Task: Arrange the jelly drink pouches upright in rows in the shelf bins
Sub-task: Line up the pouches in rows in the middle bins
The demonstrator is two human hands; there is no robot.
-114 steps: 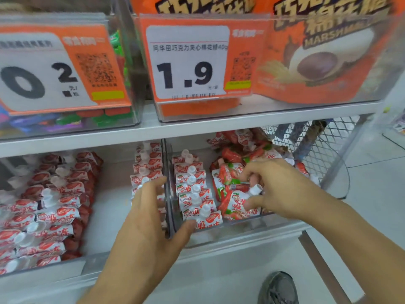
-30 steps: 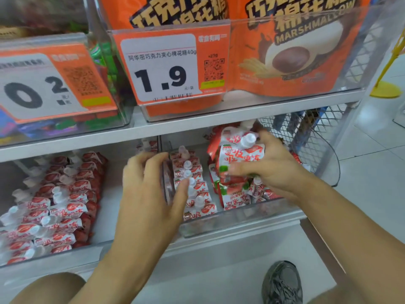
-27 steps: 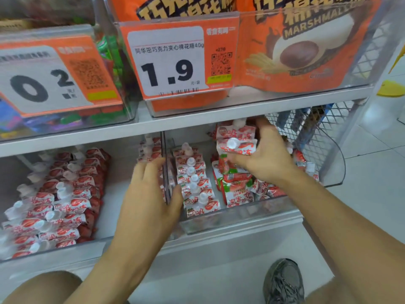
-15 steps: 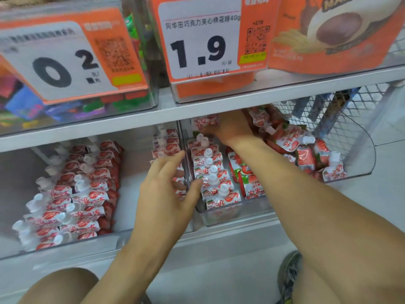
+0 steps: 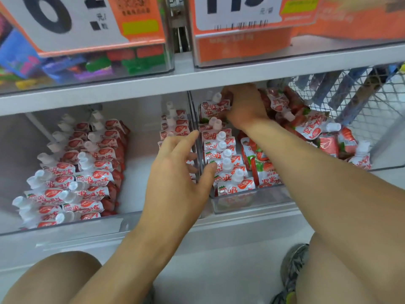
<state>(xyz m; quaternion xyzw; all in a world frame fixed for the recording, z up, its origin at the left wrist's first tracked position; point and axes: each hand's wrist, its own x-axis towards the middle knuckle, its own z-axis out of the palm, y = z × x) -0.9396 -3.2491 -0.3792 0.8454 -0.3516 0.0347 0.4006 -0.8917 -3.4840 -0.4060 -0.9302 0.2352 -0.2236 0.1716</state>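
Note:
Red-and-white jelly drink pouches with white caps fill two clear shelf bins. My right hand (image 5: 243, 106) reaches deep into the right bin (image 5: 245, 201) and grips a pouch (image 5: 213, 107) upright at the back of a standing row (image 5: 223, 159). A loose heap of pouches (image 5: 315, 132) lies to the right of that row. My left hand (image 5: 175, 172) rests on the clear divider wall (image 5: 195, 132) between the bins, fingers spread, thumb touching the row. The left bin (image 5: 65, 224) holds leaning rows of pouches (image 5: 74, 172).
The upper shelf (image 5: 197, 77) hangs low over the bins, with price-tag boxes of sweets above. A wire mesh panel (image 5: 359, 102) closes the right end. My knees and a grey shoe (image 5: 293, 266) are on the floor below.
My right hand carried a pouch from the loose heap to the back of the standing row. The view dropped lower and closer. The left hand stayed on the divider.

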